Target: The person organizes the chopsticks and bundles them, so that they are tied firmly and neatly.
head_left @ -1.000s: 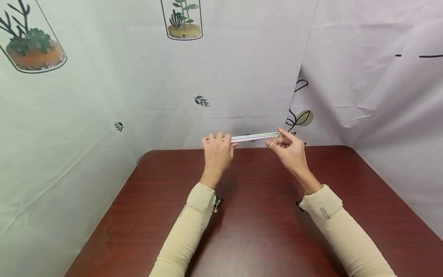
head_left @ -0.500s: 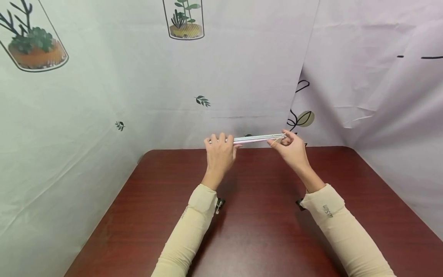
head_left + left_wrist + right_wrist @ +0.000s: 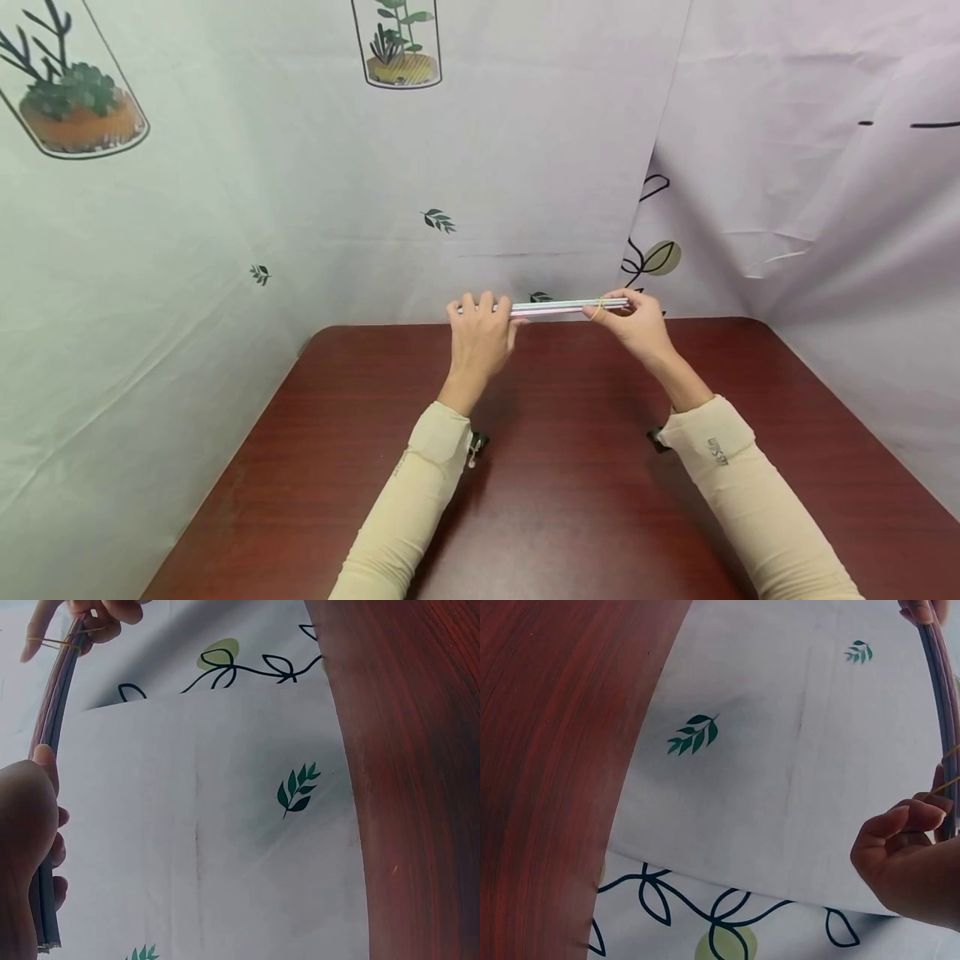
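My left hand (image 3: 480,343) grips a bundle of thin, pastel-coloured sticks (image 3: 551,309) near one end, holding it roughly level above the table's far edge. Whether they are pencils or straws I cannot tell. In the left wrist view the thumb lies along the sticks (image 3: 56,705), with fingertips behind them. At the other end my right hand (image 3: 639,330) holds a yellow rubber band (image 3: 597,312) that passes around the bundle. The band (image 3: 46,643) is stretched between thumb and fingers in the left wrist view. Curled fingers of the right hand (image 3: 907,855) partly hide the bundle's end.
Below the hands lies a dark red-brown wooden table (image 3: 555,500) with rounded far corners. Pale fabric (image 3: 525,167) printed with leaves and potted plants hangs behind it and along both sides. Each forearm wears a cream sleeve (image 3: 408,500).
The rubber band, stretched wide a second ago, is now drawn closer about the sticks. Their right end reaches further past it. Both hands have shifted slightly right and down.
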Motion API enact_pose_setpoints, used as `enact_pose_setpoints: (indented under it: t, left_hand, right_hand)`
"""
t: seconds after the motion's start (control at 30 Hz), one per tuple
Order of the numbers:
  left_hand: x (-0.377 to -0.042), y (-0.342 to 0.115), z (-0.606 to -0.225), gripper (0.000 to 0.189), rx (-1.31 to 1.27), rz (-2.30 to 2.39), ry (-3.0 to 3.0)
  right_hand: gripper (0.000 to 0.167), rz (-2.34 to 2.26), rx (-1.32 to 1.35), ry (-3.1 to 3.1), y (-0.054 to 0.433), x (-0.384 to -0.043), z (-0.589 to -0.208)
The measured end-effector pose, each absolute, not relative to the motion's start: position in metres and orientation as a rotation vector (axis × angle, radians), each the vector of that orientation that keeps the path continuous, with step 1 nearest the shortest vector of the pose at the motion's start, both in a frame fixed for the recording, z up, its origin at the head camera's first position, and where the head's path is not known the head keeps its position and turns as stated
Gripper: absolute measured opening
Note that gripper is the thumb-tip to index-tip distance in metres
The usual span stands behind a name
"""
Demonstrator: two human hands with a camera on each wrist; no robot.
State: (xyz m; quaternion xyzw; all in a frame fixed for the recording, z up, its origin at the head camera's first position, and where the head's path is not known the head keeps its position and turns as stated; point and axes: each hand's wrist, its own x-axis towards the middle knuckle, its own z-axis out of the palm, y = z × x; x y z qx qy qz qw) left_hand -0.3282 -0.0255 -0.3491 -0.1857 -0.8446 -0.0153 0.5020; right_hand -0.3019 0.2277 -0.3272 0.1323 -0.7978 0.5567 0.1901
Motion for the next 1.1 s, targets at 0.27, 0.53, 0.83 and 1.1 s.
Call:
enact_pose_setpoints:
  t: [0.27, 0.53, 0.83, 1.1]
  left_hand:
    - [-0.326, -0.026, -0.348, 0.04, -0.469, -0.06, -2.096]
    - [-0.325, -0.028, -0.35, 0.043, -0.481, -0.041, -2.105]
    - [-0.324, -0.027, -0.352, 0.043, -0.475, -0.041, -2.113]
    - [-0.325, -0.026, -0.351, 0.039, -0.445, -0.022, -2.112]
  right_hand:
    - [0.035, 1.558, 0.444, -2.257, 0.229, -0.291, -0.316]
    - [0.04, 1.474, 0.513, -2.303, 0.236, -0.298, -0.32]
    - [0.042, 1.079, 0.684, -2.143, 0.232, -0.302, -0.327]
    - [0.026, 0.733, 0.8, -1.976, 0.225, -0.303, -0.338]
